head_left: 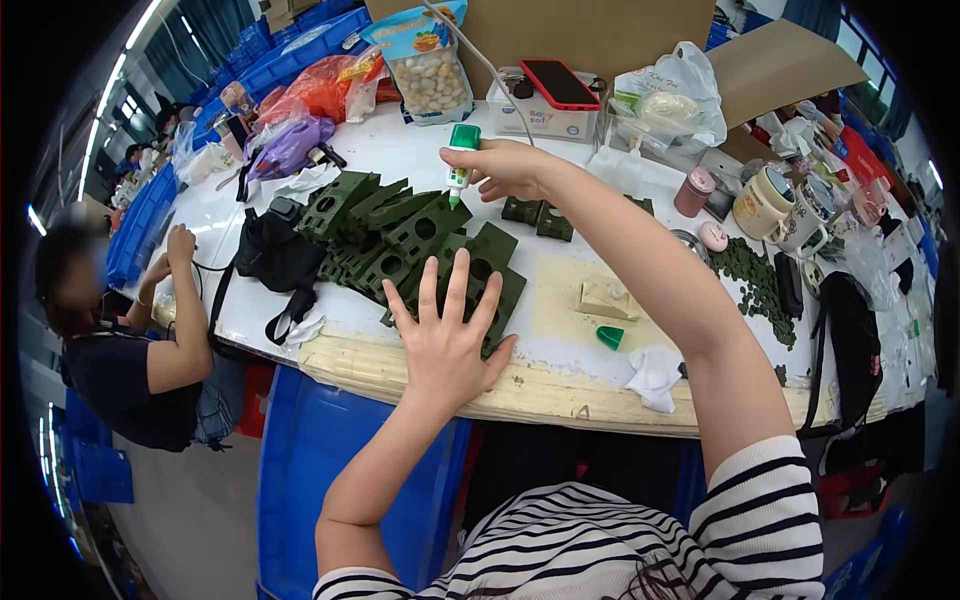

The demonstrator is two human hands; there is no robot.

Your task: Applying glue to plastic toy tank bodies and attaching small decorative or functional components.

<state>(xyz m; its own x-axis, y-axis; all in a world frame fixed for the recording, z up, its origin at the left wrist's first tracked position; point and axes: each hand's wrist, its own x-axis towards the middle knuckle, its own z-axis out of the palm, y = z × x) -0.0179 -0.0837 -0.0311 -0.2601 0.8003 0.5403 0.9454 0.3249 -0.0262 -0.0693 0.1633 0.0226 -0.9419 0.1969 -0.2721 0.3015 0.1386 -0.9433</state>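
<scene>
My right hand [505, 167] grips a small white and green glue bottle [459, 172], its green nozzle pointing down over a heap of dark green moulded plastic parts [388, 226]. The nozzle is close to the upper part of the heap; whether it touches cannot be made out. With fingers spread, my left hand [447, 335] lies flat on the near parts of the same heap. Several of these parts have round holes and lean over one another. To the right, a green cap [609, 337] sits on the table near a pale yellow block [604, 298].
A crumpled white tissue [654, 378] lies at the table's padded front edge [540, 400]. Small green pieces [755, 285] are spread at the right, beside mugs [765, 203]. A black bag [275, 250] adjoins the heap's left side. Another person [130, 340] sits at the left.
</scene>
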